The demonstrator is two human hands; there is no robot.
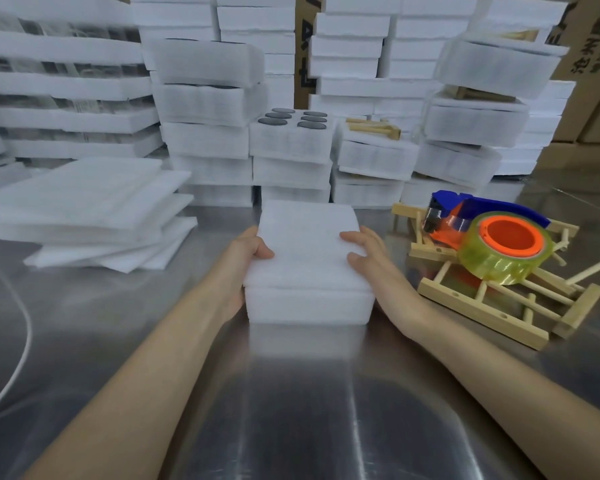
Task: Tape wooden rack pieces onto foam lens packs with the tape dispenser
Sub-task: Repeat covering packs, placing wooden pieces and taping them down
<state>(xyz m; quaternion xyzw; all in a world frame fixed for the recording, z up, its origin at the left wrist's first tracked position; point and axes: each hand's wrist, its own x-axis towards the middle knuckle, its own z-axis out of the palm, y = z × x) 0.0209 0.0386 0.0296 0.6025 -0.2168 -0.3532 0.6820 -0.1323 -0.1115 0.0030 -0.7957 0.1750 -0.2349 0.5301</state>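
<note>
A shiny grey steel tabletop (291,410) fills the lower view. Along its far side rise tall stacks of white foam packs (205,98), with brown cardboard boxes (589,64) behind them at the right. At the left lies a loose pile of flat white foam sheets (84,202). In the middle, near the person, sits the closed white rectangular foam lens pack (305,258), resting on the tabletop. Just to its right lie the pale wooden rack pieces (492,306), tilted in a heap, and the blue and orange tape dispenser (482,233) with its yellowish clear roll rests on them. The left hand (246,258) grips the pack's left side, thumb curled over the top. The right hand (368,258) grasps the right edge, fingers (352,237) bent onto the lid. An open foam tray behind shows six dark round lenses (295,119). A thin white cable (18,362) curves at the left.
</note>
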